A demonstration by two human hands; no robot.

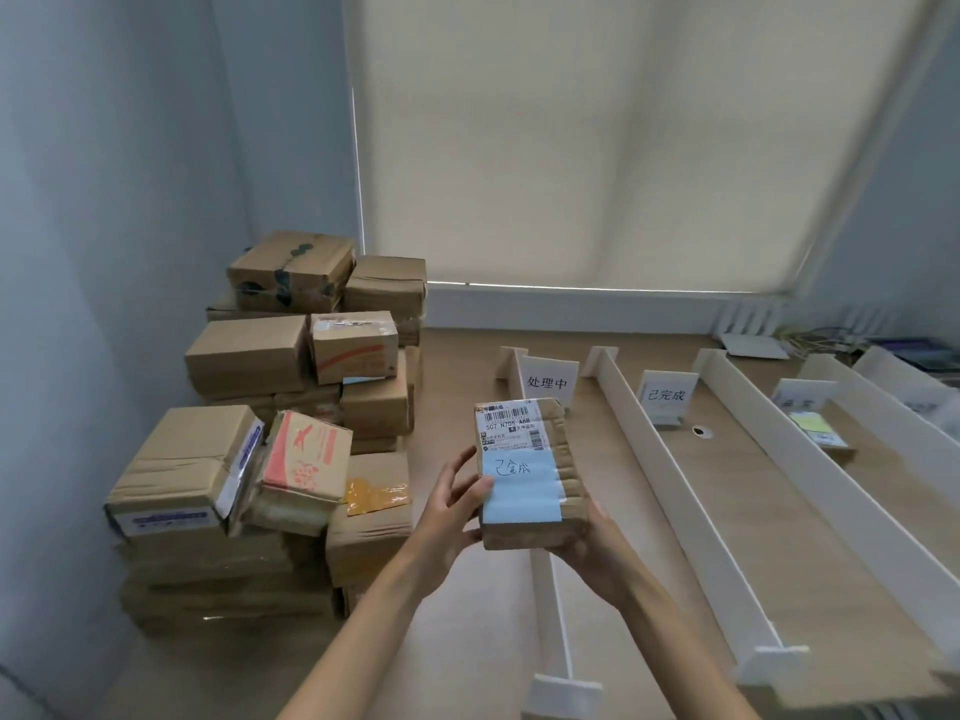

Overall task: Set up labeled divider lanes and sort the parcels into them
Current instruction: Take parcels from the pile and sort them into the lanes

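I hold a small brown parcel (530, 470) upright in both hands above the table. It carries a white shipping label on top and a blue sticky note with handwriting below. My left hand (457, 504) grips its left edge; my right hand (587, 548) supports its lower right corner from beneath. Behind it stand white divider strips (670, 470) forming lanes on the wooden table. White label cards stand at the lanes' far ends: one (548, 381) directly behind the parcel, another (666, 396) in the lane to the right. A third lane holds a small parcel with a yellow-green note (821, 433).
A tall heap of cardboard boxes (291, 407) fills the left side against the wall. More dividers (883, 402) run on the right. A white router and cables (753, 340) lie at the back right. A drawn roller blind (597, 148) covers the window.
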